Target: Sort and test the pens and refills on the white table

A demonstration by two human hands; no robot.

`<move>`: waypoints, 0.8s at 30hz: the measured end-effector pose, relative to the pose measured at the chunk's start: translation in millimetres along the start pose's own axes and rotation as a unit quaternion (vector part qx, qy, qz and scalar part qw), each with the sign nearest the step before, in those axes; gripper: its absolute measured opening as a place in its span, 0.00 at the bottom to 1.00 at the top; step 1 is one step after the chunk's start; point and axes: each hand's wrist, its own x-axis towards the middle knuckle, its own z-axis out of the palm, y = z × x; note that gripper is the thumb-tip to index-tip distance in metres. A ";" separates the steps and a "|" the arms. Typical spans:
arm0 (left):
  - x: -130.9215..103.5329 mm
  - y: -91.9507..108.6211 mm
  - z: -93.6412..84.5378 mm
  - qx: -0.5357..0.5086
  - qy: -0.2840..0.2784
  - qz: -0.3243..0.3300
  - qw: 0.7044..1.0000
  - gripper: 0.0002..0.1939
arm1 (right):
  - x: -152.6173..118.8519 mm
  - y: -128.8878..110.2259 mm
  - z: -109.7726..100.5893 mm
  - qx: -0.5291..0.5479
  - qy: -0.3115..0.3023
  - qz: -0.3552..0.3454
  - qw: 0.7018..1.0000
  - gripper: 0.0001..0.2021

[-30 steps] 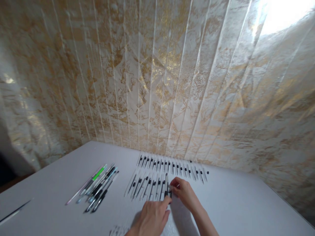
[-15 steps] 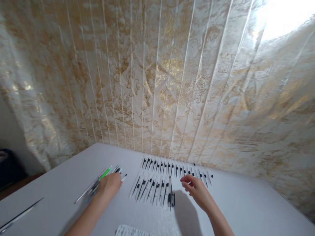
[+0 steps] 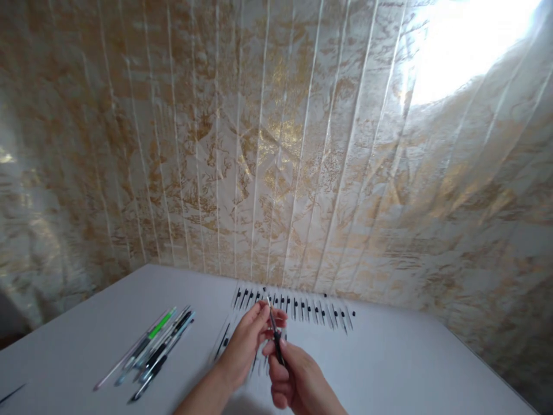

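Both hands meet over the middle of the table around one slim dark pen (image 3: 276, 337), tilted with its thin light tip pointing up. My right hand (image 3: 298, 374) is closed round the lower, dark part of it. On the upper part, my left hand (image 3: 246, 343) has its thumb in front and its fingers curled behind. Beneath and behind the hands lie rows of clear pen parts with black pieces; the back row (image 3: 296, 305) shows well, while the hands mostly cover the front row (image 3: 222, 343).
To the left lies a loose pile of pens (image 3: 158, 349), among them a bright green one (image 3: 162, 324). A dark thin stick (image 3: 12, 393) rests near the left edge. Small black bits (image 3: 353, 314) sit by the back row. A shiny gold-patterned curtain (image 3: 276, 144) hangs behind the table.
My left hand has left the pen pile and come right to the middle. My right hand has moved left and down to meet it, and a pen is now held between them. The view has shifted.
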 end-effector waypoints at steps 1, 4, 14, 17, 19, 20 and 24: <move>0.1 -4.6 7.0 -0.027 -0.008 -0.014 1.000 0.17 | 1.3 2.4 -4.1 0.005 0.012 -0.002 1.000 0.24; -2.2 -11.9 22.4 -0.077 0.013 -0.033 0.996 0.19 | 6.3 5.5 -13.3 -0.004 0.043 -0.036 0.998 0.26; -11.5 0.8 23.7 -0.075 0.092 -0.022 0.993 0.18 | 0.7 5.8 7.7 -0.102 0.056 -0.043 0.992 0.29; -12.8 9.6 20.5 -0.100 0.144 -0.010 0.984 0.18 | -1.1 8.8 8.0 -0.127 0.045 -0.067 0.989 0.28; -12.0 14.7 17.3 -0.123 0.157 0.014 0.980 0.17 | 1.0 11.5 4.9 -0.122 0.011 -0.068 0.990 0.29; -11.3 16.5 15.6 -0.136 0.156 0.026 0.978 0.18 | 3.0 12.8 3.2 -0.098 -0.001 -0.067 0.993 0.28; -9.8 17.7 12.0 -0.152 0.155 0.010 0.976 0.19 | 13.2 17.8 0.9 0.050 -0.010 0.010 0.999 0.28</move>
